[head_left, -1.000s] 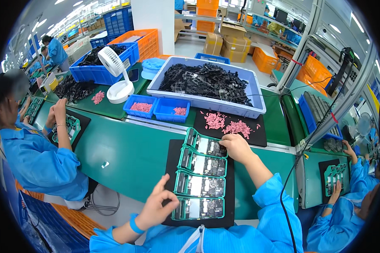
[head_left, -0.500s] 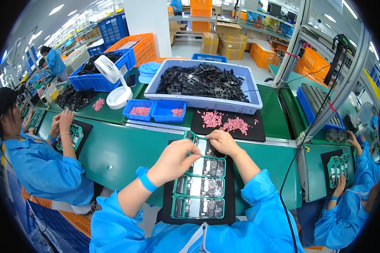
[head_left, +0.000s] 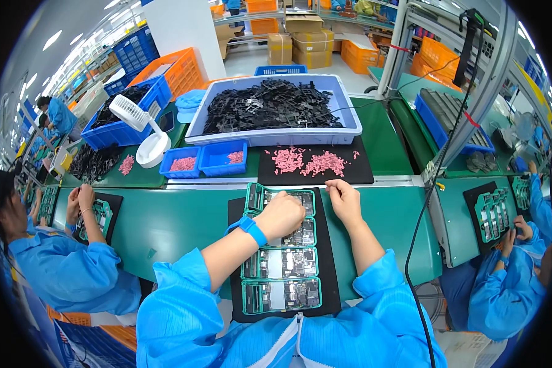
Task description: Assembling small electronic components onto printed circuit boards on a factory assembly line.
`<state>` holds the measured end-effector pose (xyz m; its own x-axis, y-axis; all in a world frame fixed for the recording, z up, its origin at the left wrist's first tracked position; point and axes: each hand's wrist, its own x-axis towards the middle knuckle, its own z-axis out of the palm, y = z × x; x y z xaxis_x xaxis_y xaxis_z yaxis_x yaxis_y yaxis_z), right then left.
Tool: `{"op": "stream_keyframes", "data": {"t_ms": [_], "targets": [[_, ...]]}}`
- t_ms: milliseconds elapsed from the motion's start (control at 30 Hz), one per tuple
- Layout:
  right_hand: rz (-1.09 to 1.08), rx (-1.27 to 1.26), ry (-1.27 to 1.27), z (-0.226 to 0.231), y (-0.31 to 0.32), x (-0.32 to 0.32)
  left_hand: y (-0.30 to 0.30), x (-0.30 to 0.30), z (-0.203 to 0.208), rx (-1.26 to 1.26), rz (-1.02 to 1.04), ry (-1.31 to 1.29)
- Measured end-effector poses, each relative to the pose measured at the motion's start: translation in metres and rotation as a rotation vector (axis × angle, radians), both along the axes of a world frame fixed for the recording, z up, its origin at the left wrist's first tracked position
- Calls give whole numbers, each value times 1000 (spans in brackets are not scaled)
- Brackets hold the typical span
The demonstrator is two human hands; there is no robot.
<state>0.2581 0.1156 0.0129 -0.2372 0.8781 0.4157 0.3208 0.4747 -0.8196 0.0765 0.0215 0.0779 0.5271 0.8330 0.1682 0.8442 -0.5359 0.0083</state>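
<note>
The left hand rested, fingers curled, on the upper green circuit-board tray; the right hand pinched at that tray's right edge, its grip contents indiscernible.

brown cardboard boxes stacked on the floor at top centre, beyond the grey parts tray, rectangular, taped shut. pale labels on their fronts, too small to make out. yellow sign strip on the frame, upper right. no screens seen.
</note>
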Motion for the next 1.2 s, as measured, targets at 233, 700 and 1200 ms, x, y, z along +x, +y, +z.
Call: {"op": "stream_keyframes", "data": {"t_ms": [233, 700, 1200], "targets": [[23, 61, -41, -10, 4, 0, -1, 9, 4, 33, -1, 126], [-89, 105, -13, -12, 18, -6, -26, 11, 0, 6, 64, 92], [-137, 85, -768, 14, 59, -30, -151, -41, 197, -201, 14, -364]]}}
